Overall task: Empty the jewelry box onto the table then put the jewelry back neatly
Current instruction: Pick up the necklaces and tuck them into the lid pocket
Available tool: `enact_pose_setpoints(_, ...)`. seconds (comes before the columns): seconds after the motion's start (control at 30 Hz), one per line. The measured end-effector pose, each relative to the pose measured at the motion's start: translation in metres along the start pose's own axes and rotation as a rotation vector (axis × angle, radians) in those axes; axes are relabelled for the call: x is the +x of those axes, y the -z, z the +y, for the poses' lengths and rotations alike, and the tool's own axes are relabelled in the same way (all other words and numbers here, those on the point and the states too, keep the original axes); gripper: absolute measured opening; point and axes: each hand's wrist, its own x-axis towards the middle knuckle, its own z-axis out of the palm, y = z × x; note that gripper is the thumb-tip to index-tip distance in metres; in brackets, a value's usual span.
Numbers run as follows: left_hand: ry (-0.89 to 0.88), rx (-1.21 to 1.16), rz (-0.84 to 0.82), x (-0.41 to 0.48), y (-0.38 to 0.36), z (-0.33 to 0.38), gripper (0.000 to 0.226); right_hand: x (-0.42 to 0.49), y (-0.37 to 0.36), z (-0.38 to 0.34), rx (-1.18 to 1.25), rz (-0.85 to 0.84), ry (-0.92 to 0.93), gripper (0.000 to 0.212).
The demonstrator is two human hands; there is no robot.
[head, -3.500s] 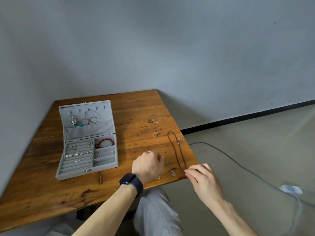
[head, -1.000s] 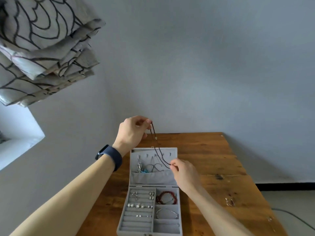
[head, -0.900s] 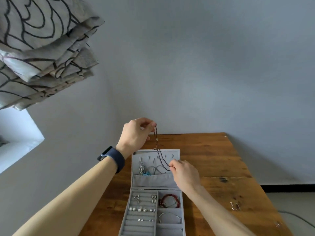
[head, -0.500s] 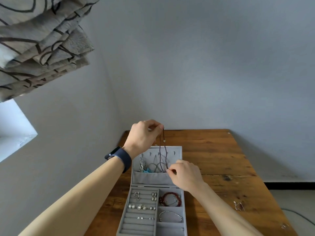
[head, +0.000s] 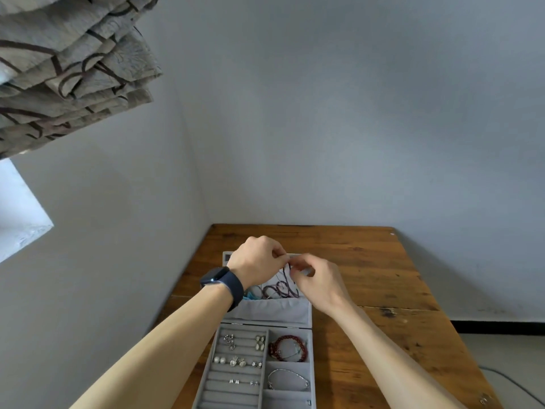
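A grey jewelry box (head: 308, 335) stands open on the wooden table (head: 368, 278), its lid upright at the back. My left hand (head: 255, 261) and my right hand (head: 318, 281) meet in front of the lid's top edge, both pinching the upper end of a dark red bead necklace (head: 278, 289). Its lower loops hang into the lid's pocket (head: 271, 311), beside silver chains and a turquoise piece. In the tray lie earrings (head: 239, 361) on the ring rolls, a red bracelet (head: 287, 348) and a silver bangle (head: 287, 380).
The table sits in a corner, with grey walls behind and to the left. A patterned curtain (head: 73, 66) hangs at upper left above a bright window (head: 17, 208). A small silver piece (head: 485, 399) lies near the table's right front edge. A cable (head: 513, 385) runs over the floor.
I took the bead necklace from the table's right edge to the box. My left hand has come down to the lid's top, my right hand has risen to meet it, and the loops dropped into the pocket.
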Motion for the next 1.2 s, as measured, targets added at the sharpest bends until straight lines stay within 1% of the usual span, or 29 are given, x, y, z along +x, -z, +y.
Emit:
enact_pose_setpoints(0.07,0.017,0.002,-0.006,0.001,-0.005,-0.002,0.020,0.003,-0.002,0.001,-0.032,0.010,0.020,0.013)
enact_pose_setpoints(0.13,0.029,0.022,-0.003,0.000,-0.011,-0.005,0.020,0.006,-0.005,0.003,-0.138,0.052,0.045,0.013)
enact_pose_setpoints(0.23,0.013,0.204,0.094,-0.001,-0.018,-0.011,0.021,0.009,-0.007,0.010,-0.333,0.160,0.129,0.015)
enact_pose_setpoints(0.3,-0.031,0.337,0.165,-0.001,-0.024,-0.019,0.022,0.011,-0.009,0.014,-0.410,0.198,0.199,0.013)
enact_pose_setpoints(0.4,-0.076,0.406,0.216,0.000,-0.032,-0.030,0.024,0.016,-0.011,0.019,-0.500,0.281,0.286,0.010)
enact_pose_setpoints(0.47,-0.091,0.404,0.208,0.003,-0.035,-0.036,0.024,0.019,-0.013,0.023,-0.526,0.324,0.301,0.010)
enact_pose_setpoints(0.5,-0.085,0.393,0.186,0.005,-0.035,-0.038,0.023,0.021,-0.014,0.023,-0.524,0.316,0.289,0.010)
enact_pose_setpoints(0.6,-0.047,0.318,0.111,0.011,-0.035,-0.040,0.023,0.023,-0.017,0.027,-0.510,0.247,0.286,0.011)
enact_pose_setpoints(0.7,-0.037,0.291,0.108,0.014,-0.034,-0.038,0.024,0.023,-0.019,0.027,-0.497,0.173,0.298,0.021)
enact_pose_setpoints(0.77,-0.041,0.293,0.123,0.016,-0.034,-0.036,0.022,0.024,-0.020,0.026,-0.511,0.166,0.301,0.023)
enact_pose_setpoints(0.93,-0.066,0.303,0.167,0.015,-0.036,-0.035,0.022,0.025,-0.024,0.024,-0.591,0.246,0.339,0.009)
enact_pose_setpoints(1.07,-0.080,0.350,0.217,0.013,-0.037,-0.035,0.025,0.023,-0.028,0.022,-0.608,0.286,0.341,0.007)
enact_pose_setpoints(1.13,-0.085,0.328,0.250,0.012,-0.037,-0.037,0.029,0.022,-0.029,0.019,-0.610,0.304,0.334,0.007)
enact_pose_setpoints(1.2,-0.099,0.299,0.266,0.011,-0.037,-0.040,0.028,0.020,-0.028,0.018,-0.635,0.297,0.332,0.007)
